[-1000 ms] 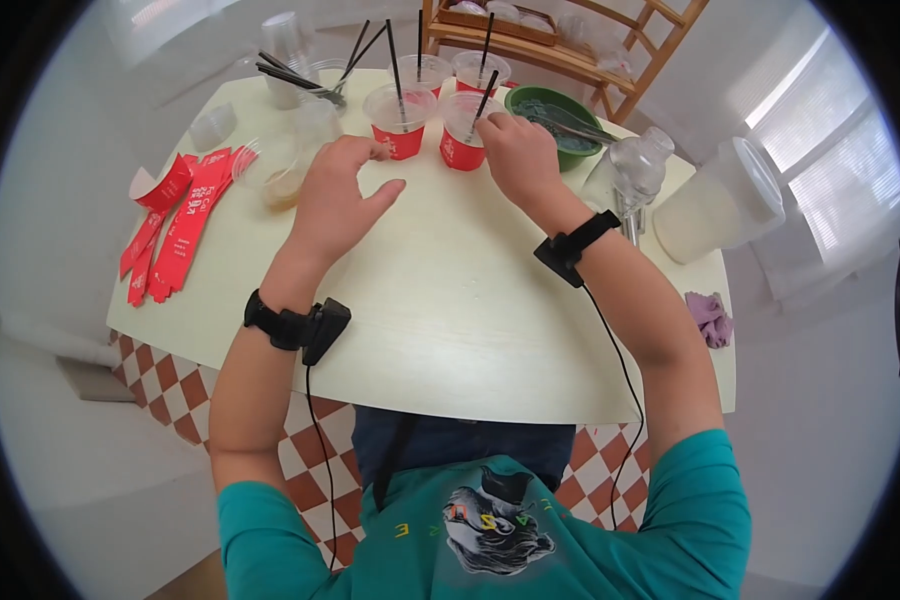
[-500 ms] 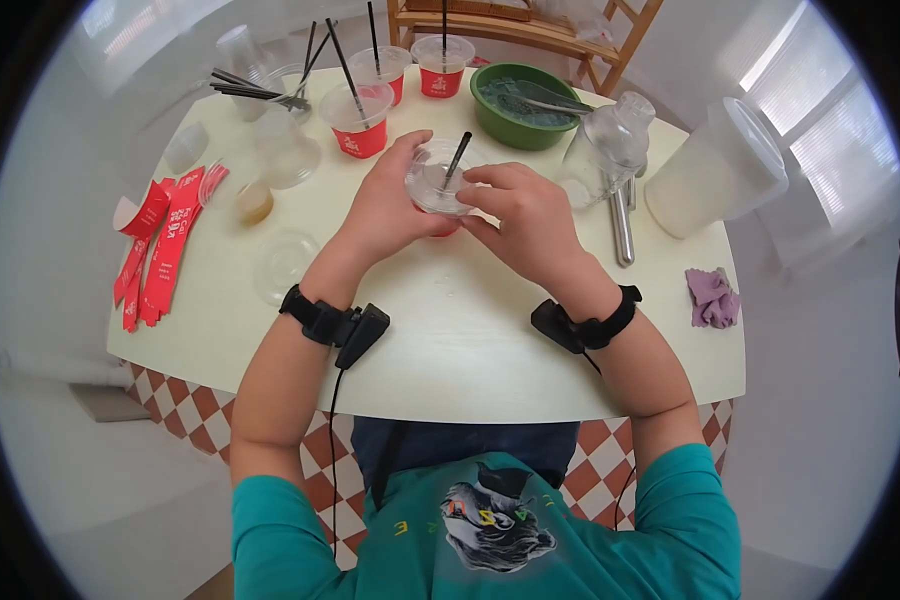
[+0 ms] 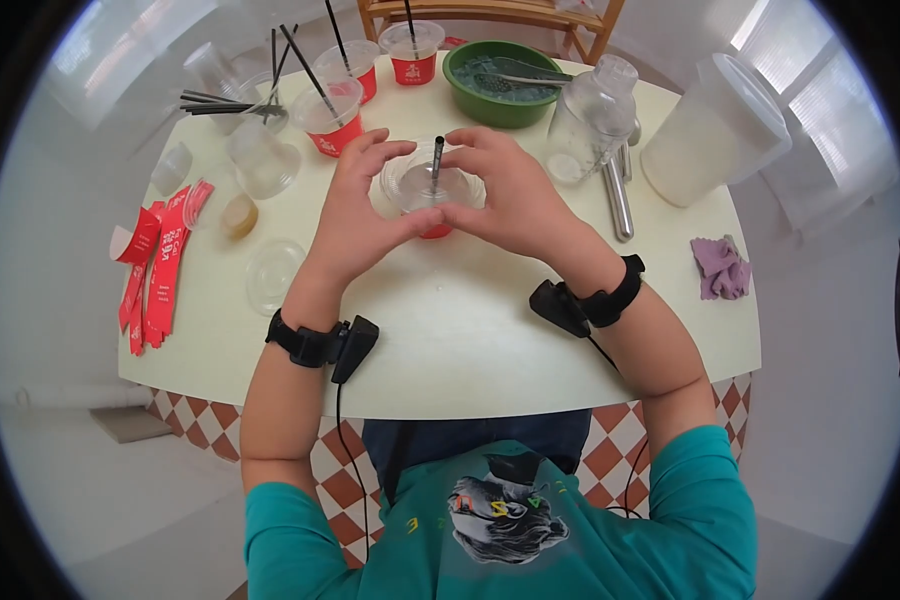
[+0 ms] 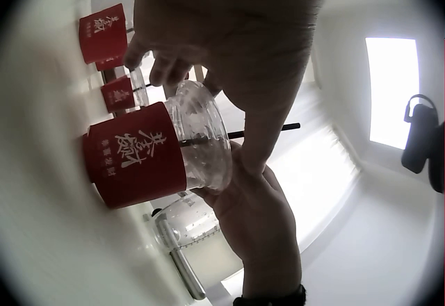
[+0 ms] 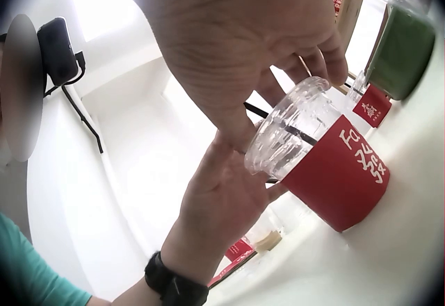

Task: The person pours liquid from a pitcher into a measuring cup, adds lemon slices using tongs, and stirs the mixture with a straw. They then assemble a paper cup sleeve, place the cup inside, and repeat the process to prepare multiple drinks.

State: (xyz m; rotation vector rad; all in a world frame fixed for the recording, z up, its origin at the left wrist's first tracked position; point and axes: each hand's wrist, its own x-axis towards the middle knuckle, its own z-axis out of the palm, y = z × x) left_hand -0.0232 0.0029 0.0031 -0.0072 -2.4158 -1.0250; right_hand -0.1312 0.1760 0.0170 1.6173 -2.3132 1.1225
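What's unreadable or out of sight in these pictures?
- Lower contents of the nearest clear plastic cup: wrist views, hidden by its red paper sleeve.
- Sleeve's fine print: left wrist view, too small.
- Tops of the two farthest black straws: head view, top edge.
- Rest of the wooden rack: head view, top edge.

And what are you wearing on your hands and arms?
My left hand and right hand are ungloved. Each wrist has a black strap carrying a black, box-shaped unit with a thin black cable. My shirt sleeves are short teal cloth.
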